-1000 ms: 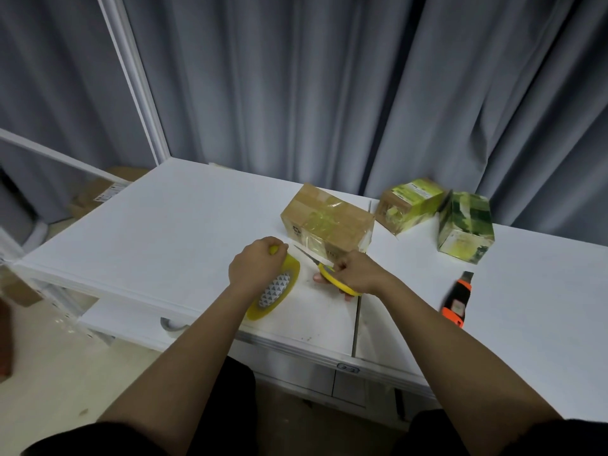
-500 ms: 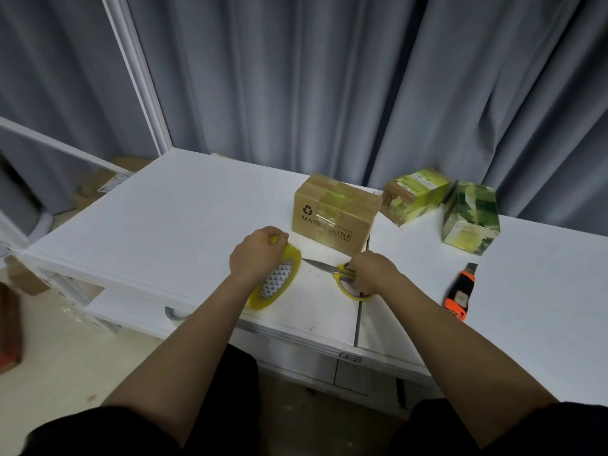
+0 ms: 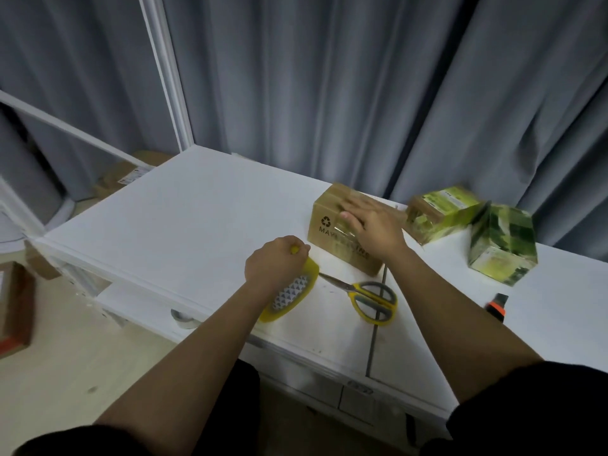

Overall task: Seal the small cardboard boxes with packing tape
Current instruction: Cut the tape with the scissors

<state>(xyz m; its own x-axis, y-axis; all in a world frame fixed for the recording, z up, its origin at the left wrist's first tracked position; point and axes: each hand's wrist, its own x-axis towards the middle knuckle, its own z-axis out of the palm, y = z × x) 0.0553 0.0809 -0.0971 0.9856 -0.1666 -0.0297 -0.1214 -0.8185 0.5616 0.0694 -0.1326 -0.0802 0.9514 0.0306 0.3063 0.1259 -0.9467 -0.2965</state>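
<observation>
1. Brown cardboard box (image 3: 332, 232), rectangular with a glossy tape strip on it, sits on the white table (image 3: 184, 218).
2. Right hand (image 3: 375, 225) lies flat on the box top, fingers straight.
3. Left hand (image 3: 274, 264) is clenched around the yellow tape roll (image 3: 292, 296), just beside the box.
4. Yellow-handled scissors (image 3: 365, 297) lie near the box.
5. 2 green printed boxes (image 3: 444, 213) stand at the right; whether anything is in them cannot be told.

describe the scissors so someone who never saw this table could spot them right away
On the white table, look near the front edge, just in front of the brown cardboard box. The scissors lie flat there, right of the yellow tape roll. Their yellow-and-grey handles and metal blades set them apart from the orange knife further right.
</observation>
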